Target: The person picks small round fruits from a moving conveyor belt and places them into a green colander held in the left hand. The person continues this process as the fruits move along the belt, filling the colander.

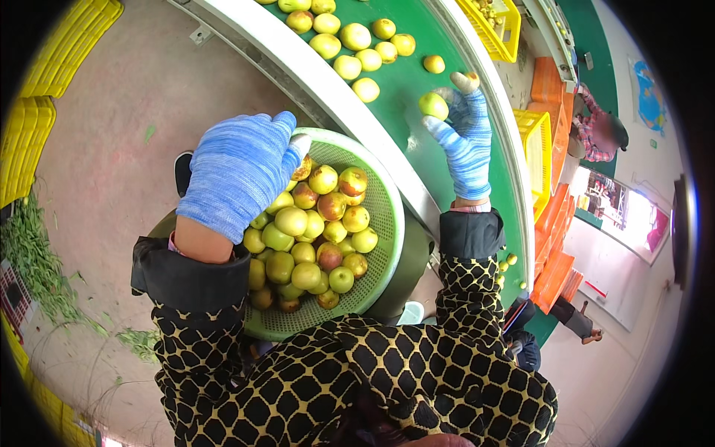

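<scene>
My right hand (468, 148), in a blue knit glove with pale fingertips, is over the green conveyor belt (410, 142). It has a yellow-green jujube (433, 106) between thumb and fingers; one fingertip is stained brown. Several loose jujubes (355, 37) lie farther up the belt. My left hand (240, 165), gloved alike, is over the left side of a green plastic basket (391, 223). Its fingers curl down, and a reddish jujube (303, 169) shows by the thumb. What the palm covers is hidden. Many green and red-brown jujubes (290, 221) fill the basket in front of me.
A white metal conveyor rail (335, 84) runs close beside the basket. Yellow crates (72, 44) line the left, near scattered green leaves (33, 257). Beyond the belt are a yellow crate (533, 156) and orange crates (550, 262). A person (597, 131) works at the far right.
</scene>
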`<state>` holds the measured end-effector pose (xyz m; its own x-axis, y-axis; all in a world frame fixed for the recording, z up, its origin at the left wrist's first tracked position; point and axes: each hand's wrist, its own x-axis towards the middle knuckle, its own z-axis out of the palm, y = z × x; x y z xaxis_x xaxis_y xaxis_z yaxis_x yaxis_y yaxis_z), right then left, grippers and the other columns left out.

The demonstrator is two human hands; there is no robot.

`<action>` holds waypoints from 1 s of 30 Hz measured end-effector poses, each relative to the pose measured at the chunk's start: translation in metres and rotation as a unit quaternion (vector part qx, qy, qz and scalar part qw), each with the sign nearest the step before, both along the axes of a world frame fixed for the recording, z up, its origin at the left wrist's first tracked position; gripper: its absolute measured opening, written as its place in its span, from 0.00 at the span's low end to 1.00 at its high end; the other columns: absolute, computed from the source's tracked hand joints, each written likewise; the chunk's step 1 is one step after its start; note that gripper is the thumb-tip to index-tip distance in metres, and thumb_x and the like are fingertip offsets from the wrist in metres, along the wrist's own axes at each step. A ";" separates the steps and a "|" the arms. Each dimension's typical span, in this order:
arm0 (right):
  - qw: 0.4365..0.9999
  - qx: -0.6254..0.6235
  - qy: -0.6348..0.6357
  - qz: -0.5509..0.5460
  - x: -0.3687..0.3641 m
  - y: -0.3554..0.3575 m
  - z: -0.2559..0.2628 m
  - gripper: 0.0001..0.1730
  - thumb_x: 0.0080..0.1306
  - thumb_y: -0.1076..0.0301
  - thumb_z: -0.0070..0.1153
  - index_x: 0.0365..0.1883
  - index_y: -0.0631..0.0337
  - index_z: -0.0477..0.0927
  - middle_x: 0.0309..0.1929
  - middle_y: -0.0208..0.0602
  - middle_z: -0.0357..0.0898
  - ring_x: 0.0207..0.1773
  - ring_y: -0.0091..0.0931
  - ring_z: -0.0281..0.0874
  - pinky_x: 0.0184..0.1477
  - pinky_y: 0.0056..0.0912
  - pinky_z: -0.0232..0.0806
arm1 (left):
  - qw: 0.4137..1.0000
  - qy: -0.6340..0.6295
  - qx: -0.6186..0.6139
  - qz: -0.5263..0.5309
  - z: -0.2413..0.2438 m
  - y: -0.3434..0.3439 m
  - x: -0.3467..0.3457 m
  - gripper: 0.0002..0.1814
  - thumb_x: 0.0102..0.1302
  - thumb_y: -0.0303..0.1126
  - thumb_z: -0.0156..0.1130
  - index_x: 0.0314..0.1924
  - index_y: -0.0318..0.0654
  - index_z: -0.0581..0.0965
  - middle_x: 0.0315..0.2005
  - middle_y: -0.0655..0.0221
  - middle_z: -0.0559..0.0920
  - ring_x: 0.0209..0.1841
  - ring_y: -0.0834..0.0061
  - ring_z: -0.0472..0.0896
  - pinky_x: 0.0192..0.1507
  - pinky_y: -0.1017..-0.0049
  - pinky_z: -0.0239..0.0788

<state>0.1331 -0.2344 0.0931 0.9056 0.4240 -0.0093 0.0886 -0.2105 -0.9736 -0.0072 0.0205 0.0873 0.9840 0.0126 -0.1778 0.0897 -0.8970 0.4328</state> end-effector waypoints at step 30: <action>0.895 -0.318 -0.313 -0.008 0.006 -0.025 -0.004 0.21 0.53 0.76 0.66 0.48 0.58 0.81 0.44 0.39 0.80 0.48 0.34 0.76 0.52 0.33 0.70 | 1.000 -0.029 -0.003 0.000 -0.004 -0.002 0.002 0.14 0.68 0.42 0.55 0.37 0.37 0.75 0.28 0.57 0.80 0.32 0.55 0.80 0.35 0.58 0.72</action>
